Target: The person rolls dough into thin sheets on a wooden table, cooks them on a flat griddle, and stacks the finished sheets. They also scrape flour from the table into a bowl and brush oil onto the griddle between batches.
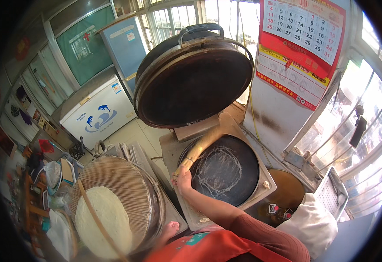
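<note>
My right hand (183,180) is closed round the bound end of a yellow straw hand brush (202,147). The brush reaches over a round black griddle (247,174), its far end smeared by motion. A ring of whitish residue marks the griddle's surface. Low in the middle, my left hand (171,229) is blurred beside the left stand, and its fingers cannot be made out clearly. To its left, a pale flat sheet of dough (101,218) lies on a round slatted board (112,174), with a long thin wooden stick (92,212) across the dough.
A big round black lid (195,87) stands raised behind the griddle. On the right are a brown round surface (287,185) with bottles, a white cloth (311,225) and a white perforated tray (330,192). A chest freezer (99,111) stands at the back left.
</note>
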Tool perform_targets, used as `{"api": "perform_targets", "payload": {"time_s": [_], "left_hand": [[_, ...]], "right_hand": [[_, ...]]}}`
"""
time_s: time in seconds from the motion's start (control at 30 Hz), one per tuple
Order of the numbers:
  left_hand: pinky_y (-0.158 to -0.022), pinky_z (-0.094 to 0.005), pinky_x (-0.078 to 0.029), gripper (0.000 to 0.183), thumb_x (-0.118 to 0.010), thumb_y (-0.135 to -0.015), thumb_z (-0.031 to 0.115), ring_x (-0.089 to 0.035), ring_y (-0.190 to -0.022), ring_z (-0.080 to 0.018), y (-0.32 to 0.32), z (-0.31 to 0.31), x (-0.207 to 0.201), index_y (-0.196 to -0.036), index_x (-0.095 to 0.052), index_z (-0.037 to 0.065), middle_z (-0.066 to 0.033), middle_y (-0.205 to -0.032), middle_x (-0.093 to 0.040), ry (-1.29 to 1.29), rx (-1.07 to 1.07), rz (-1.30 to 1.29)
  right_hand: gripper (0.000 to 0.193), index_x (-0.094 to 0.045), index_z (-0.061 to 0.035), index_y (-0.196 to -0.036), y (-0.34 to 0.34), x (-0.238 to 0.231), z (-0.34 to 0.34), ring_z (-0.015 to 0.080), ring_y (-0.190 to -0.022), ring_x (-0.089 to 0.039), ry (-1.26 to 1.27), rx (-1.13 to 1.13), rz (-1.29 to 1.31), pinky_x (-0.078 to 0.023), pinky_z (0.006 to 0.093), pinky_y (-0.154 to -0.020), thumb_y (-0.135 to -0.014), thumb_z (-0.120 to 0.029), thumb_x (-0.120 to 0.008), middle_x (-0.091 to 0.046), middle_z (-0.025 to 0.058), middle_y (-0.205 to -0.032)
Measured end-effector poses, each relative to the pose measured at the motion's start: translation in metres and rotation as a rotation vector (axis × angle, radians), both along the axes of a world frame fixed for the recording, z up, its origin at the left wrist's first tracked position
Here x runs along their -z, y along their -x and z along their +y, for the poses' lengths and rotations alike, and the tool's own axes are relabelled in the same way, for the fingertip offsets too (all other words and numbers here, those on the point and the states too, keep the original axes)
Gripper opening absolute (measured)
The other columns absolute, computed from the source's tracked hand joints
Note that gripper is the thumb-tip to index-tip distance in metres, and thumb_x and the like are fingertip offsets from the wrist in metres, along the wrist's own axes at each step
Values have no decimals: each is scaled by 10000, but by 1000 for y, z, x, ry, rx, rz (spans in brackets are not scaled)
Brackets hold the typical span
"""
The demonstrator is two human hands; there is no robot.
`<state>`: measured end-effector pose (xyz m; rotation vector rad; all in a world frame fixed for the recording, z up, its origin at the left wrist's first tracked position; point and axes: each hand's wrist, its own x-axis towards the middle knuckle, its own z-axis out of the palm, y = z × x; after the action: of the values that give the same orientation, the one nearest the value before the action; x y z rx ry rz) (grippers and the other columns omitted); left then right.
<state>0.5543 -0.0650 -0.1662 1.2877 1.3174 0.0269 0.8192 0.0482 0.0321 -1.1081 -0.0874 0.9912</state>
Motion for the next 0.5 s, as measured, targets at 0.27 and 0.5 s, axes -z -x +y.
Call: {"api": "perform_targets", "payload": {"time_s": [0.27,0.5], "left_hand": [[-701,-315,-532,328,-621,-984,295,-649,-742,-148,-33,1,-21,-1172,-649,28,-67,-853,-706,-106,243,-69],[-776,-361,-564,332,-632,-933,264,-732,-856,-235,-29,3,-10,-1149,-673,15,-150,-924,-747,-179,298,27]], "right_hand": [[473,-520,-27,-1098,57,3,-4,202,-596,-593,59,-718,380,-474,361,-476,-1029,-490,-448,-629,114,-838],[394,-600,-4,-1146,-52,67,-206,182,-841,-681,190,-893,-495,-567,355,-733,-968,-353,-649,-693,96,-934]]}}
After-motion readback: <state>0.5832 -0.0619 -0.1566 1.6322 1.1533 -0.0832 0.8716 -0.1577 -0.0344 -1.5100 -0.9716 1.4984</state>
